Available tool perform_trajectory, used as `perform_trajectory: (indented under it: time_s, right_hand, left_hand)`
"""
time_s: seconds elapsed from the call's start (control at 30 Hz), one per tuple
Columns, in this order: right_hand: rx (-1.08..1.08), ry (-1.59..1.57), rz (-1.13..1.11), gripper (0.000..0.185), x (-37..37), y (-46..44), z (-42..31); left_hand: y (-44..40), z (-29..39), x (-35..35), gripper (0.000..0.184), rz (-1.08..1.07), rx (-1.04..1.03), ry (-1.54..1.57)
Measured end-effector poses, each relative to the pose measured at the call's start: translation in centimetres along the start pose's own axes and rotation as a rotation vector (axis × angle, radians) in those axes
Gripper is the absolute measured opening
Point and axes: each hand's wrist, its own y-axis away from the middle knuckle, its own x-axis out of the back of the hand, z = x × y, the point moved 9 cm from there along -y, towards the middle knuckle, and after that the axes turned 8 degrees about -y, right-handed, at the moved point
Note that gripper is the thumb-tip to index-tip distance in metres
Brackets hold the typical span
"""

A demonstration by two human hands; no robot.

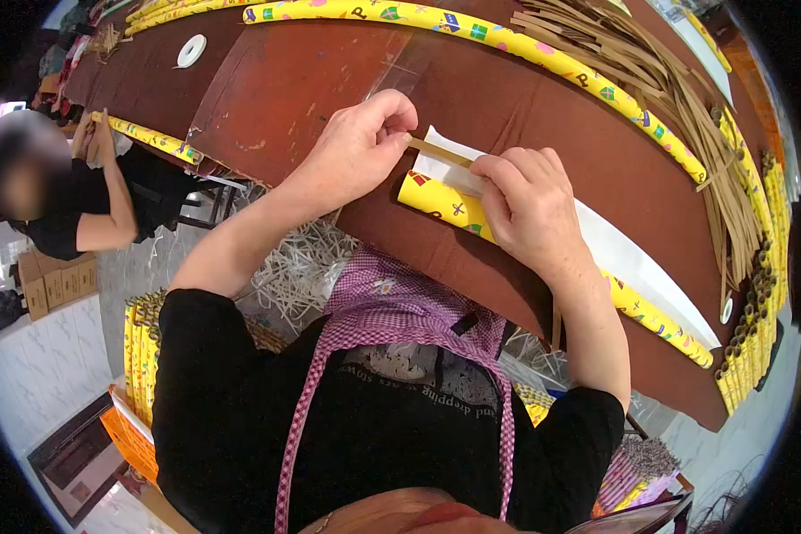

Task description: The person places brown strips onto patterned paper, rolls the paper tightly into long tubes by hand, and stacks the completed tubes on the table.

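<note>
A roll of yellow printed wrapping paper (440, 203) lies in front of me, partly unrolled so that its white underside (632, 254) shows along the far edge. Between my hands a narrow brown strip (440, 152) is stretched over the white end of the paper. My left hand (365, 147) pinches the strip's left end between thumb and finger, just off the paper's left edge. Over the roll, my right hand (534, 200) is closed on the strip's other end, its fingertips against the paper. The curled fingers partly hide that end.
Many brown strips (725, 200) lie piled at the right. A long yellow roll (472, 27) spans the far side, and stacked rolls (748, 334) stand at the right edge. A white tape ring (191, 51) lies far left. A co-worker (71, 187) handles another roll (147, 136).
</note>
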Motion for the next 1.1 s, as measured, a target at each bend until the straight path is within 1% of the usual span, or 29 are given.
perform_trajectory:
  time_s: [0.1,0.27,0.7,0.87,1.1]
  right_hand:
    - [0.042,0.052,0.005,0.020,0.4,-0.2,-0.5]
    - [0.072,0.063,-0.006,0.019,0.2,-0.4,-0.8]
    - [0.021,0.071,-0.038,0.020,-0.1,-0.6,0.0]
    - [0.002,0.106,-0.042,0.018,-0.1,-0.6,0.1]
    - [-0.013,0.096,-0.061,0.017,-0.4,-0.5,0.3]
  left_hand:
    - [-0.2,-0.1,-0.1,0.017,0.025,0.010,0.003]
    - [-0.3,-0.1,-0.2,0.015,-0.024,0.024,-0.024]
    - [-1.0,0.0,-0.3,0.015,-0.017,-0.021,-0.084]
    - [-1.3,-0.1,-0.6,0.013,-0.076,0.013,-0.113]
    - [-1.5,0.4,-0.8,0.013,-0.085,-0.005,-0.176]
